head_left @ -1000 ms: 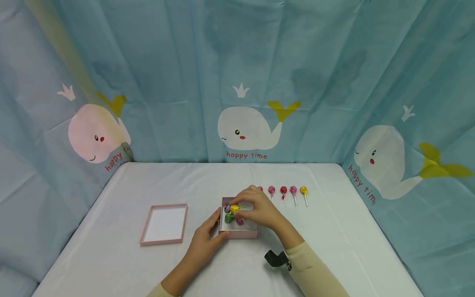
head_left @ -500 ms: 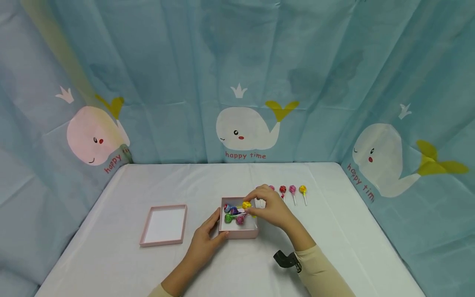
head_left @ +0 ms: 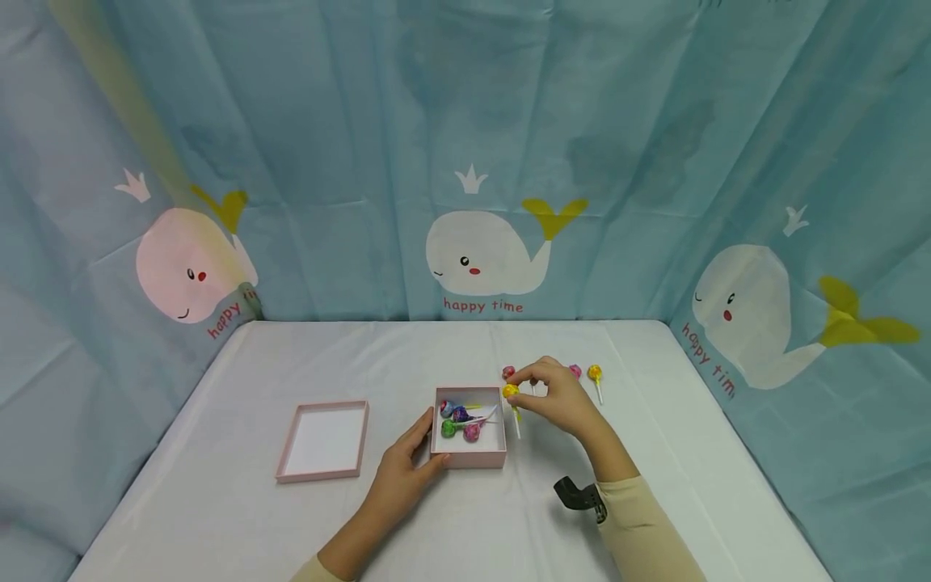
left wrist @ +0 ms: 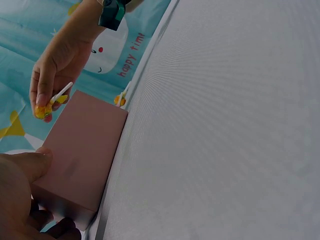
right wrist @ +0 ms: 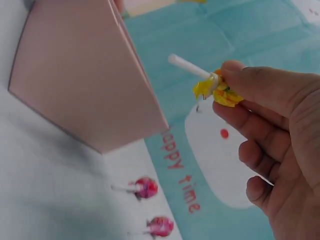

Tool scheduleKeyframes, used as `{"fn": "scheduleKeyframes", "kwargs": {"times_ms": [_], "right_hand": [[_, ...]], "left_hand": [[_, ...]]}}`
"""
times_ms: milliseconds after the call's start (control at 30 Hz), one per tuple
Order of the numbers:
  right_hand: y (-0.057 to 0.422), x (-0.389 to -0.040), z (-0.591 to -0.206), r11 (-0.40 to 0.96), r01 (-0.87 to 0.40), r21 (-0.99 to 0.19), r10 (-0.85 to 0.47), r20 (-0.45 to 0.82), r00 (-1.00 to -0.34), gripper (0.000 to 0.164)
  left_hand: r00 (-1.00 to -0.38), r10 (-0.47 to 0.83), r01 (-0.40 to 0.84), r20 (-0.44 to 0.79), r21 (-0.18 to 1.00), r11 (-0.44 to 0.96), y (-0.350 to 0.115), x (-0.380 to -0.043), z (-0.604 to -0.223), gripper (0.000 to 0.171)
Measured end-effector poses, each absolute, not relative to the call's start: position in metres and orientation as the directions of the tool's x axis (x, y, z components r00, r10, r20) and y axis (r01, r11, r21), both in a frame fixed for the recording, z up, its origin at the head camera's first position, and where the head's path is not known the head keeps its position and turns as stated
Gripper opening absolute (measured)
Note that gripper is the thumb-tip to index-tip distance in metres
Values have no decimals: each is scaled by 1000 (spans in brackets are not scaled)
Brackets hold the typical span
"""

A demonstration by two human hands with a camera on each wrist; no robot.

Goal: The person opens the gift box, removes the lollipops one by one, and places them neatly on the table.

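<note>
Right-hand grip [head_left: 556, 394] pinches a yellow lollipop [head_left: 511, 390] by its wrapped head, leaving the stick free, lifted off the white surface [head_left: 218, 501] just right of the pink box [head_left: 474, 460]. Left-hand grip [head_left: 407, 467] clasps that box at its near-left corner, presumably to steady it, several lollipops [head_left: 472, 432] lying inside with sticks crossing. Farther out: loose lollipops [head_left: 596, 373] in a row, count uncertain behind the hand; lid [head_left: 322, 440] lies hollow side up, well left, clear of both arms.

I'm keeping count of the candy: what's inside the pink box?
Inside the pink box lie a blue lollipop, a purple lollipop, a green lollipop and a pink lollipop, close together. Anything directly beneath them is covered.
</note>
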State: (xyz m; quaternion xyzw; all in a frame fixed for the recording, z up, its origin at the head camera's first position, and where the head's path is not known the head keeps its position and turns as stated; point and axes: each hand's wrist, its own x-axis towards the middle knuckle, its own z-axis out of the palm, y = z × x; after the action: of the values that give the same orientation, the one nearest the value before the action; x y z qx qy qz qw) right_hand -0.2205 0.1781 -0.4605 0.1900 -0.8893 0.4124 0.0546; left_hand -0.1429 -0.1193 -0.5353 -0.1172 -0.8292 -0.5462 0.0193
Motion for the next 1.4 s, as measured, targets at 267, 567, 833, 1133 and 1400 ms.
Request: {"fn": "scheduleKeyframes", "kwargs": {"times_ms": [267,567,833,1133,1400], "right_hand": [[192,-232,-478,590,-379,-713,-292,249,-923,20],[199,-240,-494,613,-320,-722,-298,164,-941,25],[194,-242,-501,649,-268,-712,-290,95,-952,17],[191,-242,-506,673,-274,-687,-336,46,-941,17],[193,-244,-513,672,-327,-665,-379,71,-923,17]], "left_hand": [[-973,171,209,154,900,382,-120,-142,-537,83],[-972,179,213,156,903,374,-120,-143,-536,84],[-971,182,214,157,908,360,-121,-144,-537,84],[-968,180,228,173,903,363,-121,-144,-538,83],[-975,169,202,147,902,382,-120,-142,-533,84]]}}
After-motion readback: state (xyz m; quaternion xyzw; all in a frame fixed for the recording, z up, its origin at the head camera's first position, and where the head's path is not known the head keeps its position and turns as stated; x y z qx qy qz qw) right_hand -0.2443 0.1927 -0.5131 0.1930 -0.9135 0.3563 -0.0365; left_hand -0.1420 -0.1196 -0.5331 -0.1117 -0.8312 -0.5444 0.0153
